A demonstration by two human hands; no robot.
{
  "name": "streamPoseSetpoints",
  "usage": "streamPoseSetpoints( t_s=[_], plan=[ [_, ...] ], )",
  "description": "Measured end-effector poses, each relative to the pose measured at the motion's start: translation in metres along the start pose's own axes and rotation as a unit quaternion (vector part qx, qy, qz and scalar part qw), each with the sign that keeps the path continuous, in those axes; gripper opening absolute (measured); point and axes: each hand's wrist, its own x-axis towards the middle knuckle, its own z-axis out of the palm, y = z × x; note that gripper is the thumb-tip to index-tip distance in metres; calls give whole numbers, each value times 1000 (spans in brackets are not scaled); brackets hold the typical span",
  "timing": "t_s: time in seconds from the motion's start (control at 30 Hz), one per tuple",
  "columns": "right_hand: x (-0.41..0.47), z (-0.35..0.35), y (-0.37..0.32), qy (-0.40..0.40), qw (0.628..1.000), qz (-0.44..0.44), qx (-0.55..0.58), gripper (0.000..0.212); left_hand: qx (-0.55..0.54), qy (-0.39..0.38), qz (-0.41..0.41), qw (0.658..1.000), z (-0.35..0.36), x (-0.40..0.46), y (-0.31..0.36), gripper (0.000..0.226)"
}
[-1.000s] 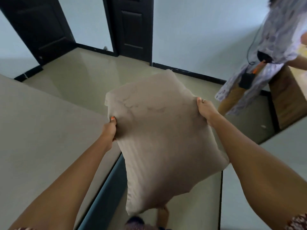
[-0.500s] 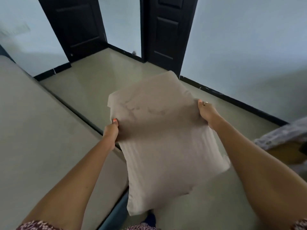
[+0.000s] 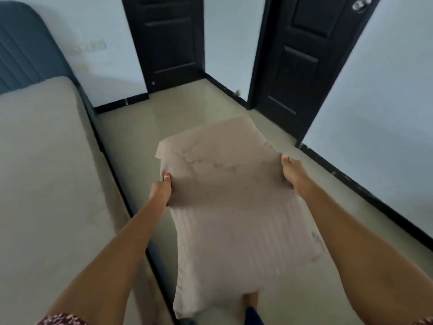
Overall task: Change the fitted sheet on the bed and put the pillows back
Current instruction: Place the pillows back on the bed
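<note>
Headboard (image 3: 25, 52) now visible; pillow (image 3: 234, 207) gripped between both hands

A: What can we not see well here?

B: The fingers of the left hand (image 3: 161, 190) and the right hand (image 3: 293, 173) go behind the pillow (image 3: 234, 207), only the thumbs show. The pillow hides most of a foot (image 3: 251, 300) below.

A: And the bed?

B: The mattress (image 3: 46, 184) and the headboard (image 3: 25, 55) are cut by the left edge. The wall plate (image 3: 91, 46) is blurred. The small thing (image 3: 237, 92) beside the right door is too small to tell.
</note>
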Motion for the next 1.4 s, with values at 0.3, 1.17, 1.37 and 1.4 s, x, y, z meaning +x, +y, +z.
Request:
streamPoseSetpoints(
  t_s=[0.3,1.17,1.37,1.4],
  plan=[
    [181,15,-79,-100,992,-72,-42,51,-38,93,-56,993,62,51,75,58],
    [450,316,-417,-222,947,-221,-71,50,-178,257,-70,947,-49,376,267,52],
    [535,413,-507,-265,925,-257,-87,52,-211,299,-77,927,-71,490,317,52],
    [548,426,-522,-276,921,-258,-94,52,-216,305,-81,924,-74,504,326,53]
  ],
)
